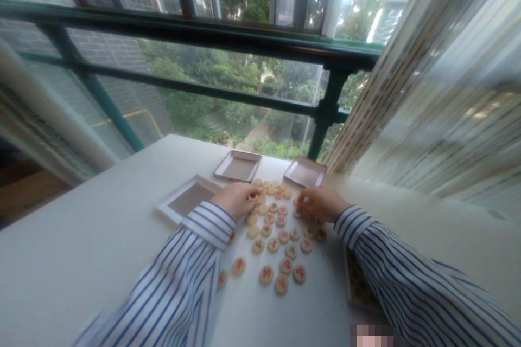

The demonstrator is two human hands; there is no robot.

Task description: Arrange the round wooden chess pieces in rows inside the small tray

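Note:
Several round wooden chess pieces (277, 238) with red and dark characters lie scattered on a white table (81, 260). My left hand (237, 199) rests at the left edge of the pile, its fingers curled over a piece with a red mark. My right hand (321, 203) sits at the pile's right edge, fingers pinched together on pieces there. Both arms wear blue-and-white striped sleeves.
Three shallow box trays stand beyond the pile: a white one (188, 198) at left, a brown one (237, 166) in the middle, another (305, 172) at right. A patterned box (358, 284) lies under my right forearm. Window railing and a curtain (427, 92) lie behind.

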